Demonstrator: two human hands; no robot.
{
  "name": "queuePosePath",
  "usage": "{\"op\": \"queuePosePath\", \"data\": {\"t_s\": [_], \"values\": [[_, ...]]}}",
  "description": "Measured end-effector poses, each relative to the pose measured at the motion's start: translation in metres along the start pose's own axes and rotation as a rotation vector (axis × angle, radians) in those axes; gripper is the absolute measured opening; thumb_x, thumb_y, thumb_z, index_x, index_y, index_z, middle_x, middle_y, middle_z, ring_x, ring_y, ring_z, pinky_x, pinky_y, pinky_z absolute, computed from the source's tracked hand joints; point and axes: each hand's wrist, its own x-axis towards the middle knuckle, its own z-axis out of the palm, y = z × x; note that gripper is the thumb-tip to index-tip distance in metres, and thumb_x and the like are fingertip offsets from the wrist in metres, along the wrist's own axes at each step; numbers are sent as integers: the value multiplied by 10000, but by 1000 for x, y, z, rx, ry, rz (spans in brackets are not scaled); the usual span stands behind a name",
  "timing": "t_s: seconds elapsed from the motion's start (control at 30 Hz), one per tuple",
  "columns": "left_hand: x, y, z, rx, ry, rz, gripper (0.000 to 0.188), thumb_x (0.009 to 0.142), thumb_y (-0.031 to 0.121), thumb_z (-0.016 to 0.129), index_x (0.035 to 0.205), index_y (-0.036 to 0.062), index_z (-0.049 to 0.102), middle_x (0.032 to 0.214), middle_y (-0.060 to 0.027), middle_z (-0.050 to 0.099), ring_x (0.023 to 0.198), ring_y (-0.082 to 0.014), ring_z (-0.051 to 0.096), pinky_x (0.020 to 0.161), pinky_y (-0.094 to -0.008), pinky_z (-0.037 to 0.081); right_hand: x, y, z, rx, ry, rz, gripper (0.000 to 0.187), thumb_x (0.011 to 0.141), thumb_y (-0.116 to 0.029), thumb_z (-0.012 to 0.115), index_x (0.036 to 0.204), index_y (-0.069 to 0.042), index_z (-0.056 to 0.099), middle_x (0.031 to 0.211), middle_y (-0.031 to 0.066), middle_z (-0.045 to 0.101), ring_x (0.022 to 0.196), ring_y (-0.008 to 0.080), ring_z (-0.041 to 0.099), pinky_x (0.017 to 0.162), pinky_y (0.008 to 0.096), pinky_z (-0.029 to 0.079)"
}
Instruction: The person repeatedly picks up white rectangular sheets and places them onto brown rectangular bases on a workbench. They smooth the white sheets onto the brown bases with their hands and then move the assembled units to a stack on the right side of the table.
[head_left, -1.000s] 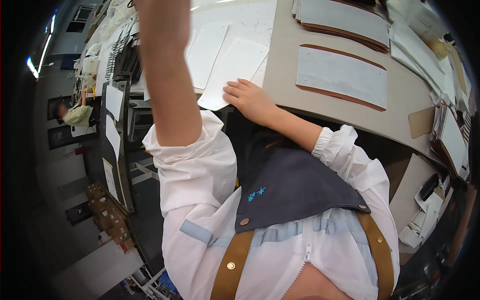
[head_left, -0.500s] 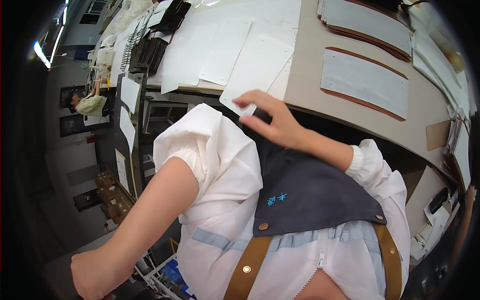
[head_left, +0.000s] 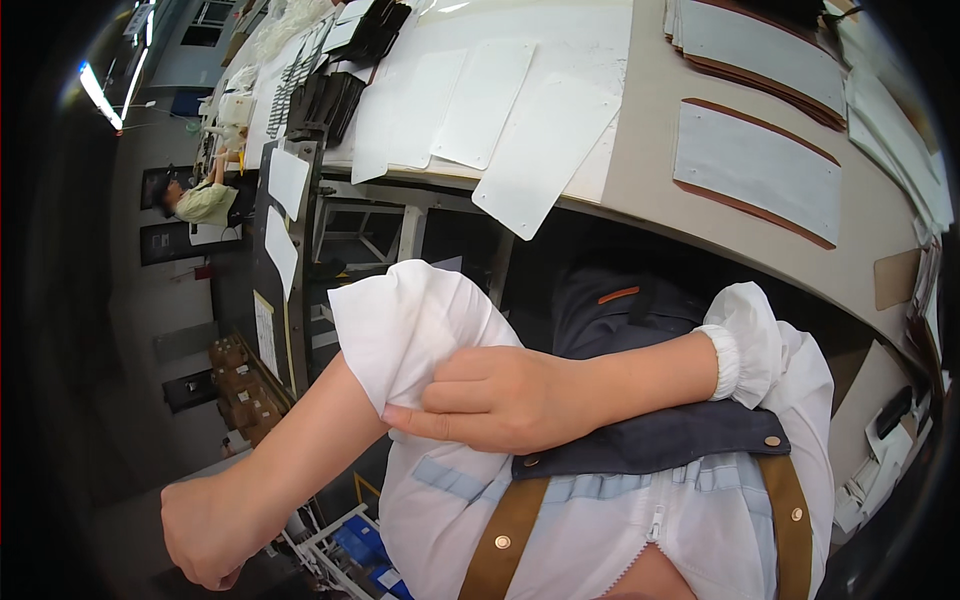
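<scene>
Across my front, my right hand is closed on the white sleeve of my left arm, near the elbow. Its index finger points along the cuff's lower edge, and the other fingers are curled against the cloth. My left forearm is bare below that bunched sleeve and slants down to the lower left. At its end my left hand makes a fist, and nothing sticks out of it. A dark apron with brown straps lies over my white jacket.
A worktable ahead carries white sheets; one white sheet overhangs its front edge. On the right lie a white panel with brown edges and a stack of similar panels. Black parts sit far left. A person works beyond.
My right hand has come down from beside the overhanging sheet and taken hold of the left sleeve. The cuff sits differently and the apron has folded lower. My left hand stays a fist.
</scene>
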Motion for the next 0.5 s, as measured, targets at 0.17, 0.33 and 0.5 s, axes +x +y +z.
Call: {"op": "queuePosePath", "data": {"t_s": [0.17, 0.33, 0.5], "values": [[-3, 14, -10, 34, 10, -13, 235, 990, 236, 625, 1048, 26, 712, 855, -13, 650, 793, -121, 583, 729, -268, 464, 5, -5, 6, 6, -64, -40, 442, 861, -51, 622, 1268, 117, 585, 860, 91, 523, 777, 224, 565, 681, 329, 488], [-9, 24, -16, 54, 22, -22, 216, 980, 218, 632, 1048, 29, 712, 858, -16, 651, 797, -128, 586, 735, -273, 466, 5, -5, 12, 39, -94, -58, 464, 853, -27, 614, 1284, 143, 587, 862, 78, 488, 761, 206, 533, 673, 313, 470], [-16, 29, -18, 77, 29, -25, 198, 969, 199, 640, 1048, 33, 712, 861, -19, 652, 800, -136, 589, 741, -279, 467, 5, -9, 9, 30, -192, -63, 465, 855, -38, 609, 1295, 112, 596, 865, 75, 487, 765, 197, 526, 674, 303, 467]]}}
